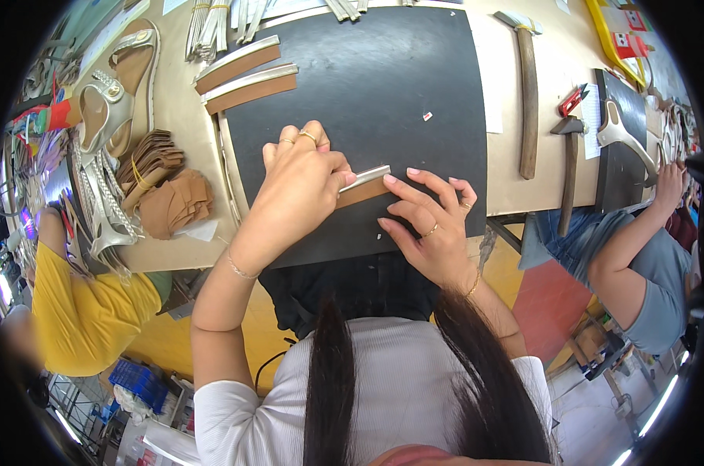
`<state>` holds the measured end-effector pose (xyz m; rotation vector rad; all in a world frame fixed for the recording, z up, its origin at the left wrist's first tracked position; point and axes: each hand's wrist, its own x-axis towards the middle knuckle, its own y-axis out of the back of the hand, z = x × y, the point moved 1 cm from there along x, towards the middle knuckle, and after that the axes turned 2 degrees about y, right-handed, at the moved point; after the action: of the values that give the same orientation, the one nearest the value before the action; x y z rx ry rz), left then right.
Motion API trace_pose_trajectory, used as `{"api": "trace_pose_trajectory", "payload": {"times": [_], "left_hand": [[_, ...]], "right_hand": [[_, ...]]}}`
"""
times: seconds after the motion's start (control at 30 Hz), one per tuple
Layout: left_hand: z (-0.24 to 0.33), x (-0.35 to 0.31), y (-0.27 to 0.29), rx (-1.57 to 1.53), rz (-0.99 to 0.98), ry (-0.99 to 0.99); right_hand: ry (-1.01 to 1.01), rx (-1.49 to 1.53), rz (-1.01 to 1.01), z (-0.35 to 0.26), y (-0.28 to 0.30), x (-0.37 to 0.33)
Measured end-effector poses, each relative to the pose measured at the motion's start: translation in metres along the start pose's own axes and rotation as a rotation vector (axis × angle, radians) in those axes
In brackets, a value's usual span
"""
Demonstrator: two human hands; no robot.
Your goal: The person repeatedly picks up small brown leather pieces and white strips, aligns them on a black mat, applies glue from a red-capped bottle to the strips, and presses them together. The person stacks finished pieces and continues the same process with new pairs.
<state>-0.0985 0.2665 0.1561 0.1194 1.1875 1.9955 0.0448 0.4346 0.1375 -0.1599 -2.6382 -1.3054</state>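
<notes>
On a black mat (360, 78) lies a brown strip (360, 194) with a narrow silver strap (370, 177) along its far edge. My left hand (305, 175) is closed in a pinch on the left part of the silver strap, covering that end. At the other end, my right hand (436, 221) has its fingers spread, one fingertip touching the strap's right tip. Two similar brown pieces with silver edges, a nearer one (251, 89) and a farther one (238, 64), rest at the mat's far left corner.
Silver straps (208, 27) lie bundled at the far edge. Leftward are sandals (138, 70) and stacked brown pieces (173, 202). A wooden-handled hammer (527, 101), a second hammer (569, 163) and a red cutter (573, 101) lie rightward. People sit at both sides.
</notes>
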Motion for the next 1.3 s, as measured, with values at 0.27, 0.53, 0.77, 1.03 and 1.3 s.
{"api": "trace_pose_trajectory", "payload": {"times": [0.27, 0.53, 0.77, 1.03, 1.3], "left_hand": [[0.0, -0.001, -0.003, -0.009, 0.033, -0.017], [0.002, -0.003, -0.003, -0.01, 0.057, -0.016], [-0.001, -0.012, 0.002, 0.015, 0.091, -0.012], [-0.019, -0.04, 0.016, -0.035, 0.032, 0.134], [-0.029, -0.057, 0.012, -0.134, 0.063, 0.205]], "right_hand": [[-0.003, -0.057, -0.056, 0.0, -0.005, 0.002], [-0.005, -0.106, -0.09, 0.001, -0.008, 0.003], [0.016, -0.155, -0.119, 0.001, -0.01, 0.002], [0.034, -0.21, -0.142, 0.0, -0.01, 0.002], [0.028, -0.198, -0.164, -0.002, -0.009, 0.002]]}}
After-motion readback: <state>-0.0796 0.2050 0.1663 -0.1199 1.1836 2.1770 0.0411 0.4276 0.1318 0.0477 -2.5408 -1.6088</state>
